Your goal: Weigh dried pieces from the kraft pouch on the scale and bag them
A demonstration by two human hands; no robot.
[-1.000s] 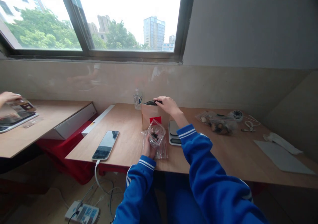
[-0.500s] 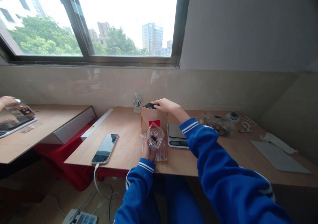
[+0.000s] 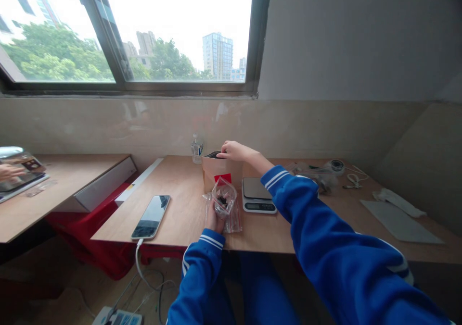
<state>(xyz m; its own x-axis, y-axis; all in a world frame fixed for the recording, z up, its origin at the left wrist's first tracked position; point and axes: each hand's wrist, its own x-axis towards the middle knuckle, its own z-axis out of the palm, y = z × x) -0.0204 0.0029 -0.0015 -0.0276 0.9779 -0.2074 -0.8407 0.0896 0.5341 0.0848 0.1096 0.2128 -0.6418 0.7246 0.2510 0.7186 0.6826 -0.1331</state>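
Observation:
My left hand (image 3: 215, 219) is closed around a clear plastic zip bag (image 3: 228, 208), which stands open with small dark pieces at its bottom. Behind it stands a light brown paper bag (image 3: 211, 172) with a red label and a dark inside, its top open. My right hand (image 3: 233, 150) is over that opening, fingers curled in a pinch at the rim; whatever they hold is hidden. Just right of the paper bag lies a white kitchen scale (image 3: 258, 195) with nothing on its plate.
A phone (image 3: 151, 217) on a charging cable lies left. A water bottle (image 3: 196, 148) stands behind the paper bag. To the right are filled plastic bags (image 3: 319, 176), a tape roll (image 3: 337, 165), a white cable (image 3: 355, 181) and a grey sheet (image 3: 399, 221). Another person's hand (image 3: 10, 172) is far left.
My right hand has risen slightly at the paper bag's mouth, its fingers now more curled. The left hand keeps its hold on the zip bag. The view has shifted slightly.

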